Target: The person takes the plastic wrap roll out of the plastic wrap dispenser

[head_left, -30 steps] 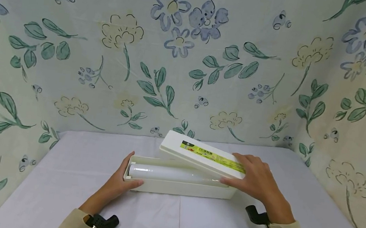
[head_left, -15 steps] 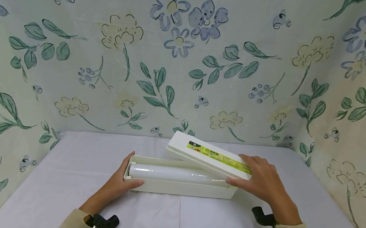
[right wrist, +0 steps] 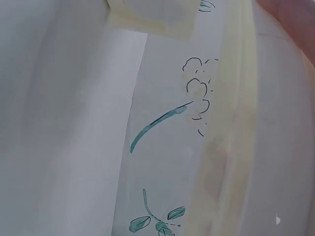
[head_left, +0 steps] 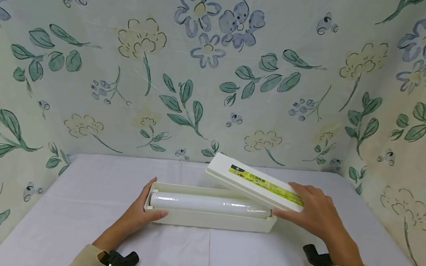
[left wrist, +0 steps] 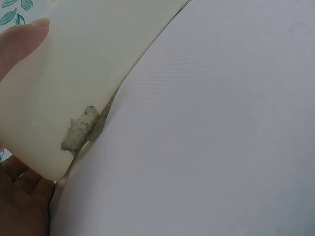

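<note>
A long white cling film box (head_left: 211,220) sits on the table, its top uncovered and a shiny roll of cling film (head_left: 205,203) lying inside. My left hand (head_left: 140,208) grips the box's left end, thumb on the front wall and fingers round the end. In the left wrist view the thumb (left wrist: 29,39) presses the box wall (left wrist: 98,64), which bears a rough greyish patch (left wrist: 81,130) near its lower edge. My right hand (head_left: 316,210) holds the white lid (head_left: 216,170) by its right end, tilted, left end higher. A yellow-green label (head_left: 266,185) runs along the lid.
A white cloth (head_left: 105,182) covers the table. Floral fabric (head_left: 210,84) hangs behind it and on both sides. Each wrist wears a black camera mount, such as the left one (head_left: 121,259).
My right hand has moved the lid rightward across the box, so more of the roll's right end shows. The left hand and the box have stayed in place.
</note>
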`<action>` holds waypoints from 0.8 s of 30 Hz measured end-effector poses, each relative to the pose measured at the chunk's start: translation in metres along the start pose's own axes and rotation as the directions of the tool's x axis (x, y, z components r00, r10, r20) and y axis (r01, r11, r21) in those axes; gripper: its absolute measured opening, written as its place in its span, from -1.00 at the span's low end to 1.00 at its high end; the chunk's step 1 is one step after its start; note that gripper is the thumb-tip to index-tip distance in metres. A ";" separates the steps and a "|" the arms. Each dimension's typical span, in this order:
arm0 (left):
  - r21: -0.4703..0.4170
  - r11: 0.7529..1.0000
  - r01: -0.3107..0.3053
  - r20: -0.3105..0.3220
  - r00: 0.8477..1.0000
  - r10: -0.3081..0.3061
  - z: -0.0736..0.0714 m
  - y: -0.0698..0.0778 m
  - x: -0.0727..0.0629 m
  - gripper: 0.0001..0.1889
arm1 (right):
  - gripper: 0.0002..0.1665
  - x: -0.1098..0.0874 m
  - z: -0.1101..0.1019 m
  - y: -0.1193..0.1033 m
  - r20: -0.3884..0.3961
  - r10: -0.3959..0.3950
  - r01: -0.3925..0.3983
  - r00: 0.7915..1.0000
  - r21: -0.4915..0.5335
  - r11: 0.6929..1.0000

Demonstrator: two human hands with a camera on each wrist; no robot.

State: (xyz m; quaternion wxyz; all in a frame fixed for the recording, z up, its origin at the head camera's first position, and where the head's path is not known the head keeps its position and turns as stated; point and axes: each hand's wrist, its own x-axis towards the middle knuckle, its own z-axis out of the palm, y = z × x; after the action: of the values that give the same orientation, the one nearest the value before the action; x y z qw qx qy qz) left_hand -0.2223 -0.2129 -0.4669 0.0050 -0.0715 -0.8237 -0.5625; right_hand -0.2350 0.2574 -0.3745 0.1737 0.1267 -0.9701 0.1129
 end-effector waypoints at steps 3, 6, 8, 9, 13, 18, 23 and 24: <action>-0.007 1.000 0.002 -0.001 1.000 -0.002 0.000 0.000 0.000 0.13 | 0.23 -0.002 -0.001 0.002 -0.006 0.008 -0.008 1.000 0.005 1.000; -0.011 1.000 0.002 -0.001 1.000 -0.002 0.000 -0.001 0.001 0.13 | 0.23 -0.003 -0.003 0.005 -0.013 0.018 -0.018 1.000 0.006 1.000; -0.006 1.000 0.003 -0.002 1.000 -0.003 0.000 0.000 0.001 0.13 | 0.23 -0.004 -0.004 0.007 -0.018 0.022 -0.022 1.000 0.004 1.000; -0.006 1.000 0.003 -0.002 1.000 -0.003 0.000 0.000 0.001 0.13 | 0.23 -0.004 -0.004 0.008 -0.020 0.026 -0.026 0.999 0.003 1.000; -0.007 1.000 0.006 -0.003 1.000 -0.006 0.000 0.001 0.000 0.12 | 0.21 -0.004 -0.006 0.012 -0.022 0.043 -0.043 0.999 -0.001 0.999; -0.022 1.000 0.005 -0.001 1.000 -0.005 0.000 0.001 0.000 0.12 | 0.21 -0.005 -0.009 0.015 -0.022 0.059 -0.059 0.998 0.001 0.998; -0.018 1.000 0.007 -0.003 1.000 -0.007 0.000 0.001 0.000 0.13 | 0.19 -0.008 -0.011 0.019 -0.006 0.082 -0.082 0.997 0.015 0.997; -0.016 1.000 0.008 -0.004 1.000 -0.008 0.000 0.001 0.000 0.13 | 0.20 -0.008 -0.011 0.019 -0.003 0.086 -0.086 0.996 0.018 0.996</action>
State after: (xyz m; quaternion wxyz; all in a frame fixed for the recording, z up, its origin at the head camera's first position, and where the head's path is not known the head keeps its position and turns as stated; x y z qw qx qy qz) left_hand -0.2224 -0.2125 -0.4662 0.0037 -0.0670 -0.8194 -0.5693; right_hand -0.2298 0.2804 -0.3704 0.1691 0.0864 -0.9733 0.1293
